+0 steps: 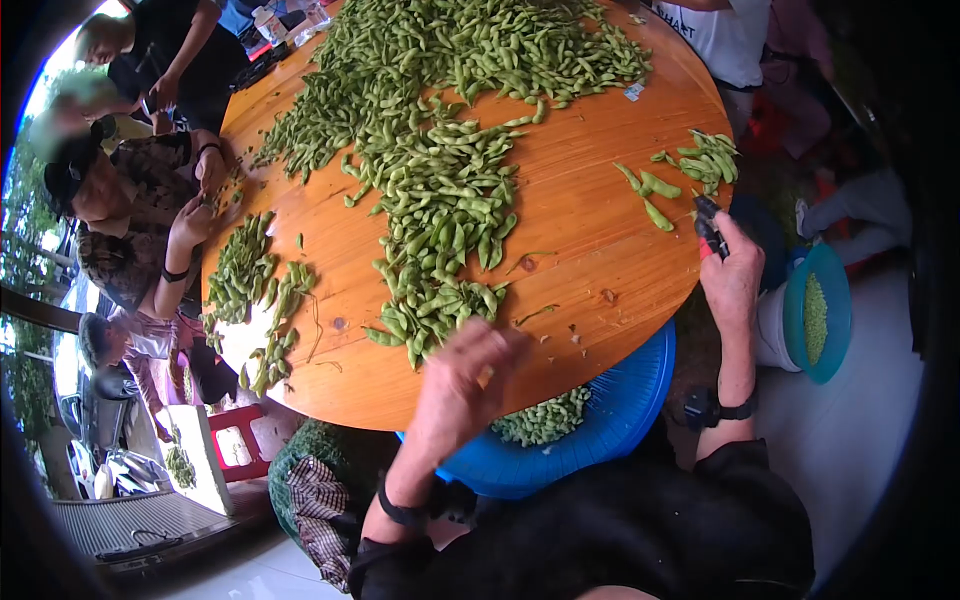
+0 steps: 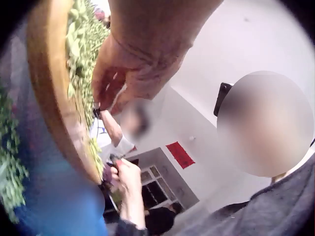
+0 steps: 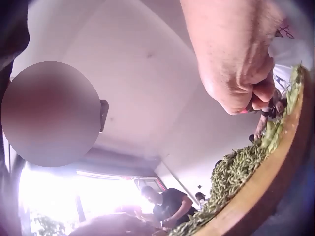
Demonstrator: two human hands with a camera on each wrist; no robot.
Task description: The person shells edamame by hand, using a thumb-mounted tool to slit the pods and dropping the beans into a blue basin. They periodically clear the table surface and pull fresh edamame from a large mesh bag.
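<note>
My left hand (image 1: pixel 465 385) is blurred over the near table edge, just below a long heap of green soybean pods (image 1: pixel 440 210). Its fingers bend loosely, with a gap beside the thumb, and nothing shows in them; the left wrist view has this hand (image 2: pixel 142 59) from close by. At the right edge, the fingers of my right hand (image 1: pixel 735 280) curl at a small black-and-red piece (image 1: pixel 710 228); I cannot tell whether it is a tool or a finger covering. Beyond it lie several loose pods (image 1: pixel 655 190) and a small pile of pods (image 1: pixel 708 160).
Below the round wooden table (image 1: pixel 600 270) stands a blue basin (image 1: pixel 625 400) with shelled beans (image 1: pixel 545 418). A green basin (image 1: pixel 840 325) of beans is at the right. Across the left side, a person in camouflage (image 1: pixel 135 215) works beside another pod pile (image 1: pixel 240 270).
</note>
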